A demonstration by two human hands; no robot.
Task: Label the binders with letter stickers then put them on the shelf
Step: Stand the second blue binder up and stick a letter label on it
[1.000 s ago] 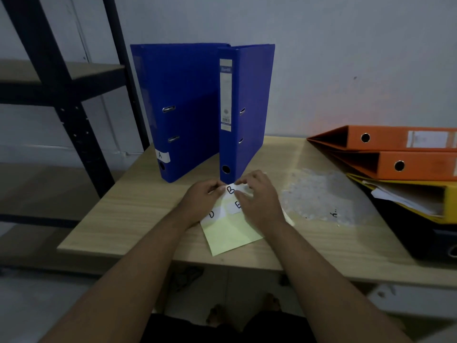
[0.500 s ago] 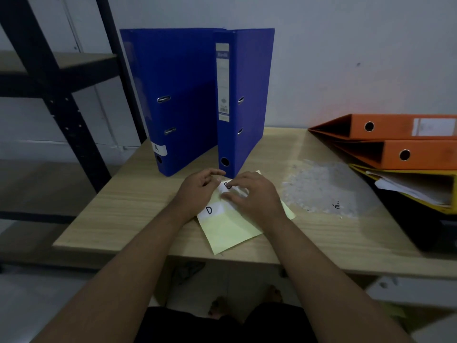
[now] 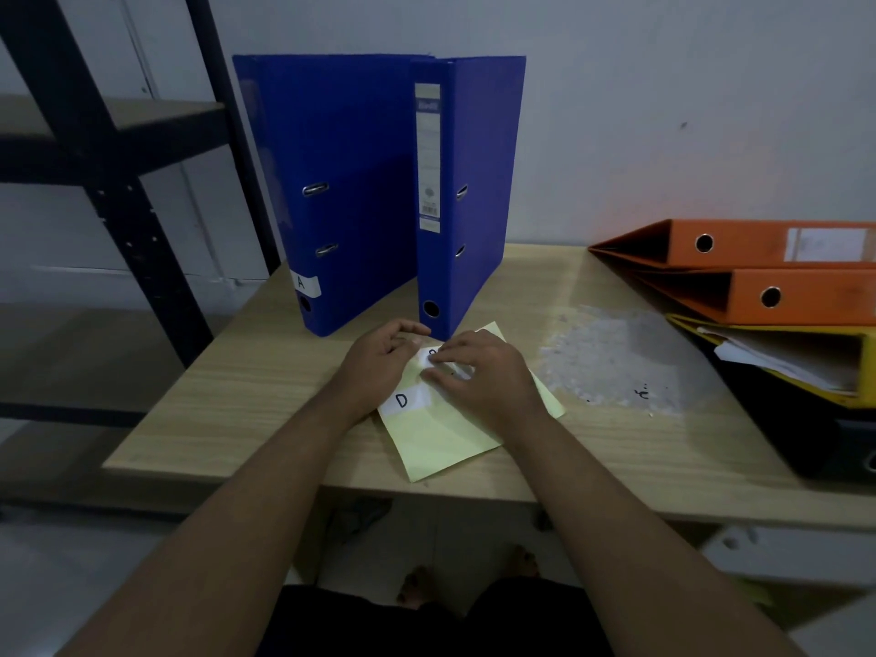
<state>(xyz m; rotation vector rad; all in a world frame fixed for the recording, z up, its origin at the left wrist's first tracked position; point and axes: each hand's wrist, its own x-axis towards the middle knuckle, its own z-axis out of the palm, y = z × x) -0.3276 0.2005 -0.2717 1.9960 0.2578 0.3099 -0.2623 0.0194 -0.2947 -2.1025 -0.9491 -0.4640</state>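
1. At the bottom we see two bare forearms reaching forward over the near edge of a pale wooden table [image 3: 237, 395].
2. The left hand [image 3: 379, 367] lies on the left edge of a yellow sheet [image 3: 445, 443] that is flat on the table. Its fingers are curled and its thumb is lifted. We cannot tell whether it grips the sheet or only steadies it.
3. The right hand [image 3: 479, 372] is bent over the top of the sheet. Its fingertips pinch a small white sticker [image 3: 429, 357], and they cover most of the letter on it.
4. Just below the hands, a sticker marked D [image 3: 403, 400] sits on the sheet.
5. Right of the sheet lies a crumpled clear plastic sleeve [image 3: 616, 358].
6. Just behind the hands, two blue binders stand upright and touch each other. The left binder [image 3: 341, 158] carries a sticker marked A [image 3: 305, 283] low on its spine. The right binder [image 3: 483, 182] has only a printed spine label.
7. At the far right, two orange binders [image 3: 739, 244] lie stacked on a yellow binder [image 3: 806, 367].
8. At the far left stands a dark metal shelf [image 3: 109, 130], beside the table.
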